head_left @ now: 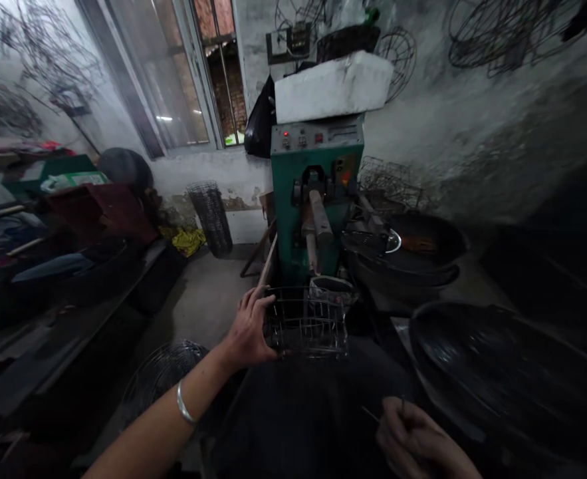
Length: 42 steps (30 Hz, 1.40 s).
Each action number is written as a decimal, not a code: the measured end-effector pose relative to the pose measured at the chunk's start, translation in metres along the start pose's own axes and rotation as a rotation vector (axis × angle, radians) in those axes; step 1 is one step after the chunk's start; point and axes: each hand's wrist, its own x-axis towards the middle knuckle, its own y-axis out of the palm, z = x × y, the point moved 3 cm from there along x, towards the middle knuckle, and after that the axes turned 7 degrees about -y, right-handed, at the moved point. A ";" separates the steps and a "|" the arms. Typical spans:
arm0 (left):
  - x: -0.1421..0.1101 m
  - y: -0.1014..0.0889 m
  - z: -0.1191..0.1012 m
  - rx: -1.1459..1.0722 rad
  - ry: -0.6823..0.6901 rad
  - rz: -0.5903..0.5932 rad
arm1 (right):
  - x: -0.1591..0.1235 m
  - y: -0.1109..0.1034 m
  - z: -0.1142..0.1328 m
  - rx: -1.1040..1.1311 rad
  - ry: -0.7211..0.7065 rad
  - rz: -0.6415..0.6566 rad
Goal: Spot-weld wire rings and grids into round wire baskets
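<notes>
My left hand (250,327) is closed around the left side of a small wire basket (323,326), its thumb low and its fingers at the upper edge. The basket is held above my dark-clothed lap. Lower right, my right hand (413,436) pinches a thin metal wire (370,414), whose end sticks out to the left. Part of that hand is in shadow. Beyond the basket stands a green machine (293,219) with a lit red lamp, and two thick electrode arms (319,216) jut from it toward me.
Right of the machine sits a black pan (437,266) with brownish pieces inside. A larger dark basin (472,346) is nearer on the right. A coil of wire (166,369) lies on the floor at left, and a mesh roll (211,219) leans by the wall.
</notes>
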 end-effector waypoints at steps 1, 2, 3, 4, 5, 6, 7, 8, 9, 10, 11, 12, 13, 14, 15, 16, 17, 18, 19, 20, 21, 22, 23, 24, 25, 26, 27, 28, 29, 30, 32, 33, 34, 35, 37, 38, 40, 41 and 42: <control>0.002 0.000 -0.001 0.010 0.024 -0.015 | 0.009 0.012 0.006 0.069 -0.012 0.034; 0.005 0.001 -0.002 0.017 0.044 -0.020 | 0.017 0.023 0.012 0.110 -0.026 0.043; 0.008 0.002 -0.003 0.021 0.059 -0.009 | 0.022 0.031 0.019 0.129 -0.030 0.040; 0.010 0.003 -0.004 0.018 0.070 0.010 | 0.025 0.037 0.026 0.131 -0.033 0.031; 0.012 0.003 -0.005 0.009 0.073 0.029 | 0.027 0.041 0.031 0.123 -0.034 0.031; 0.013 0.004 -0.005 0.000 0.067 0.051 | 0.029 0.043 0.036 0.111 -0.039 0.028; 0.013 0.004 -0.004 -0.011 0.056 0.073 | 0.029 0.042 0.041 0.092 -0.051 0.017; 0.013 0.004 -0.002 -0.024 0.043 0.084 | 0.030 0.039 0.044 0.062 -0.069 -0.010; 0.012 0.003 0.000 -0.042 0.030 0.081 | 0.031 0.035 0.048 0.022 -0.094 -0.061; 0.010 0.003 0.003 -0.064 0.018 0.077 | 0.033 0.030 0.052 -0.037 -0.128 -0.131; 0.009 0.003 0.007 -0.091 0.009 0.076 | 0.036 0.025 0.057 -0.122 -0.171 -0.215; 0.007 0.003 0.010 -0.120 0.003 0.073 | 0.040 0.022 0.062 -0.233 -0.224 -0.297; 0.006 0.004 0.012 -0.147 0.000 0.068 | 0.044 0.021 0.067 -0.358 -0.283 -0.358; 0.005 0.005 0.014 -0.166 -0.002 0.066 | 0.050 0.022 0.072 -0.484 -0.342 -0.395; 0.005 0.006 0.014 -0.176 0.000 0.066 | 0.057 0.026 0.075 -0.599 -0.387 -0.411; 0.004 0.008 0.013 -0.177 0.001 0.070 | 0.064 0.030 0.076 -0.691 -0.412 -0.418; 0.004 0.010 0.012 -0.171 -0.002 0.075 | 0.071 0.036 0.076 -0.754 -0.422 -0.426; 0.004 0.011 0.010 -0.160 -0.005 0.081 | 0.078 0.040 0.074 -0.797 -0.418 -0.437; 0.004 0.012 0.009 -0.145 -0.013 0.091 | 0.084 0.045 0.072 -0.831 -0.407 -0.449; 0.004 0.013 0.007 -0.131 -0.023 0.102 | 0.088 0.048 0.069 -0.858 -0.395 -0.458; 0.004 0.013 0.006 -0.122 -0.029 0.108 | 0.092 0.050 0.067 -0.878 -0.380 -0.454; 0.004 0.013 0.006 -0.118 -0.032 0.110 | 0.095 0.050 0.065 -0.893 -0.362 -0.444; 0.004 0.013 0.005 -0.120 -0.030 0.109 | 0.097 0.049 0.064 -0.904 -0.344 -0.436; 0.004 0.012 0.005 -0.125 -0.021 0.107 | 0.099 0.048 0.064 -0.910 -0.327 -0.421; 0.003 0.012 0.005 -0.130 -0.012 0.104 | 0.100 0.046 0.064 -0.909 -0.314 -0.402; 0.003 0.012 0.005 -0.135 0.003 0.097 | 0.100 0.043 0.065 -0.903 -0.311 -0.384; 0.003 0.012 0.004 -0.139 0.017 0.088 | 0.101 0.041 0.066 -0.896 -0.314 -0.369; 0.003 0.013 0.004 -0.140 0.027 0.082 | 0.101 0.040 0.068 -0.889 -0.321 -0.359; 0.002 0.014 0.003 -0.137 0.030 0.080 | 0.101 0.039 0.070 -0.883 -0.324 -0.353; 0.002 0.015 0.003 -0.130 0.025 0.082 | 0.102 0.039 0.071 -0.882 -0.318 -0.354; 0.002 0.018 0.002 -0.110 0.007 0.098 | 0.102 0.039 0.072 -0.889 -0.294 -0.361; 0.002 0.019 0.002 -0.101 -0.002 0.105 | 0.101 0.039 0.073 -0.894 -0.273 -0.360; 0.002 0.019 0.002 -0.096 -0.006 0.105 | 0.100 0.038 0.073 -0.895 -0.255 -0.361; 0.002 0.018 0.003 -0.097 -0.006 0.098 | 0.099 0.036 0.073 -0.887 -0.243 -0.368; 0.000 0.014 0.007 -0.109 -0.014 0.091 | 0.092 0.027 0.073 -0.827 -0.249 -0.406; -0.001 0.011 0.011 -0.116 -0.022 0.091 | 0.088 0.019 0.073 -0.765 -0.258 -0.436; -0.005 0.003 0.020 -0.136 -0.035 0.080 | 0.077 0.002 0.072 -0.588 -0.280 -0.491; -0.007 -0.001 0.027 -0.147 -0.044 0.070 | 0.072 -0.006 0.071 -0.488 -0.282 -0.503; -0.010 -0.004 0.033 -0.159 -0.058 0.055 | 0.068 -0.013 0.070 -0.397 -0.282 -0.506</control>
